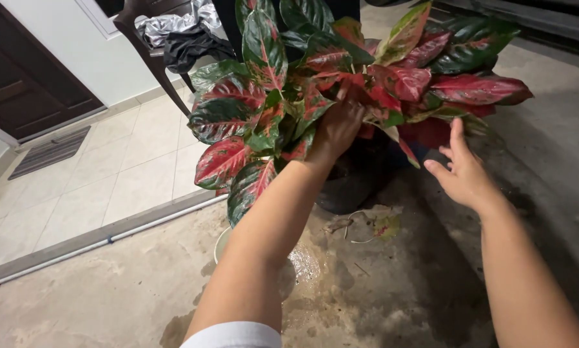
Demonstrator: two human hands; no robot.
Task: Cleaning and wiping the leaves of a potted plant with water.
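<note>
A bushy plant (341, 71) with red and green leaves stands in a dark pot (351, 183) on a concrete floor. My left hand (338, 125) reaches into the middle of the foliage, its fingers closed among the stems and partly hidden by leaves. My right hand (462, 171) hovers open at the plant's right side, palm toward the leaves and close to the lower ones. It holds nothing.
A fallen leaf (385, 225) and bits of debris lie on the wet concrete (367, 283) by the pot. A tiled floor (128, 167) lies to the left past a low kerb (109, 235). A dark chair (167, 38) with clothes stands behind, and a doormat (48, 151) lies near a dark door.
</note>
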